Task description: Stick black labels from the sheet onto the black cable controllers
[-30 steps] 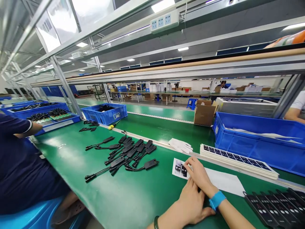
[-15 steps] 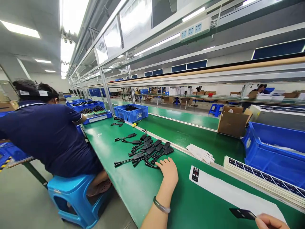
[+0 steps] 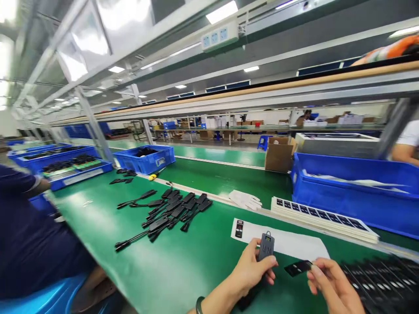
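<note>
My left hand (image 3: 252,270) is closed round a dark grey controller (image 3: 266,245) with a small display, button marks and a hanging loop at its top. Pinched by one end in my right hand (image 3: 334,279) is a thin black sticker label (image 3: 297,267), apart from the controller. Beyond both hands lies a white label sheet (image 3: 288,240) with a single black label (image 3: 239,228) at its left end. A pile of black controllers with cables (image 3: 176,209) is spread on the green bench to the left. Rows of black units (image 3: 382,279) lie at the lower right, blurred.
A stack of label sheets (image 3: 321,218) and a white glove (image 3: 245,199) lie along the bench divider. Blue bins stand at right (image 3: 353,187) and back left (image 3: 144,159). A yellow-handled tool (image 3: 152,177) lies nearby. At far left sits a co-worker (image 3: 32,226).
My left hand has taken a controller from the pile and moved right and nearer with it. My right hand, still with the label, has come inward. The view has turned right.
</note>
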{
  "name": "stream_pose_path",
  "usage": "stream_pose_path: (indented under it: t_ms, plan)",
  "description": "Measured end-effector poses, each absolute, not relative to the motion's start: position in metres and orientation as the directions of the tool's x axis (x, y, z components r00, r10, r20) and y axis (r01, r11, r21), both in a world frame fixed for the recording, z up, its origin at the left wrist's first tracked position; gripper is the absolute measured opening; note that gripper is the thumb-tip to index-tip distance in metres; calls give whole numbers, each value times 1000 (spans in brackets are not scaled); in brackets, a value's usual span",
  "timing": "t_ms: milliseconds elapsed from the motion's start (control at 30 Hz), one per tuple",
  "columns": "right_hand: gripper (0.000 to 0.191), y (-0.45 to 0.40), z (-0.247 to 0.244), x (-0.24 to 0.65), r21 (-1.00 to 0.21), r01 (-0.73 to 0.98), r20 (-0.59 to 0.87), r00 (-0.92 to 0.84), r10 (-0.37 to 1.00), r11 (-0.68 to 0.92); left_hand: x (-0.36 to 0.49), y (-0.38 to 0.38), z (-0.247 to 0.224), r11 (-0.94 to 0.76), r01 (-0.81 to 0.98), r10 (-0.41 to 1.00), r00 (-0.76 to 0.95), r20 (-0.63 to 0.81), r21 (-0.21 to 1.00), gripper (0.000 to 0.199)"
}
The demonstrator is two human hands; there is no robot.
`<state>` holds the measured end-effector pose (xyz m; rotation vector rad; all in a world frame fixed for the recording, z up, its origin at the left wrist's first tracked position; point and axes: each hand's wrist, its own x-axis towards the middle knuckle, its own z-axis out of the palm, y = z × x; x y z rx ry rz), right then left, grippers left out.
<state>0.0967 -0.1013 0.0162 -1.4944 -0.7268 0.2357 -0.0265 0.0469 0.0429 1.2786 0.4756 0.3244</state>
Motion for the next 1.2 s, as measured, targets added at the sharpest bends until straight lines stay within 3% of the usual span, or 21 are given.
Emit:
stream_pose_path:
  t_ms: [100, 333, 700, 1200]
  plan:
    - [29, -101, 30, 90, -955, 286, 274, 767, 581, 73, -22, 28, 36, 468, 45, 340, 913, -227, 882, 50]
    - [30, -96, 37, 85, -978, 209, 179, 765, 619, 24, -26, 17, 37, 539, 140, 151, 954, -259, 831, 49]
    - [27, -96, 35, 85, -991, 134, 112, 750, 651, 17, -27, 16, 37, 525, 164, 100, 963, -252, 835, 51]
    - [27, -97, 41, 84, -982, 188, 143, 745, 652, 0, -28, 17, 38, 544, 153, 85, 968, -236, 825, 47]
